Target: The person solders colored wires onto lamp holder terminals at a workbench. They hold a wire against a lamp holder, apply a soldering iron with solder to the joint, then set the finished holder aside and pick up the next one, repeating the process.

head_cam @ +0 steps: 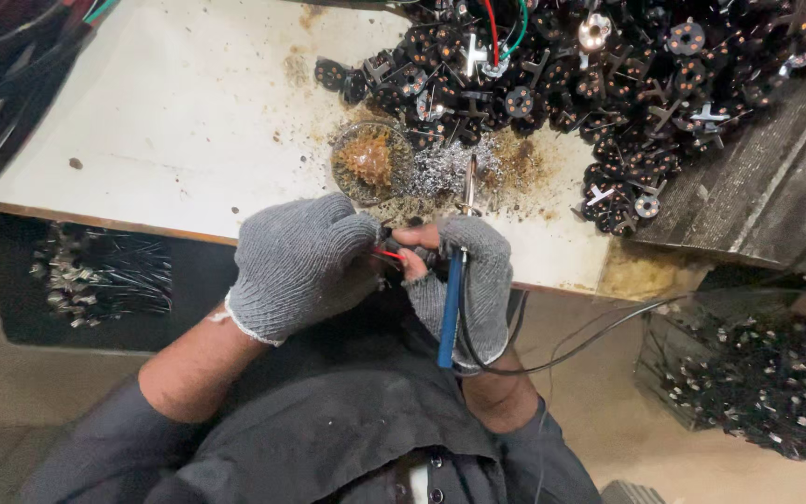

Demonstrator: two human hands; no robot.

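Note:
My left hand (302, 261), in a grey knit glove, is closed around a small black part with a red wire (387, 254) at the table's near edge. My right hand (471, 280), in a grey fingerless glove, grips a blue-handled soldering iron (451, 299). The iron's metal tip (469, 182) points away from me toward a patch of silvery solder scraps (440, 168). Both hands meet over the small part, with fingertips touching it.
A small round dish of brown flux (368, 161) stands just beyond my hands. A big pile of black round parts with copper dots (562, 75) covers the far right of the stained white table (170, 112). Bins with wired parts lie below, left (95, 275) and right (757, 383).

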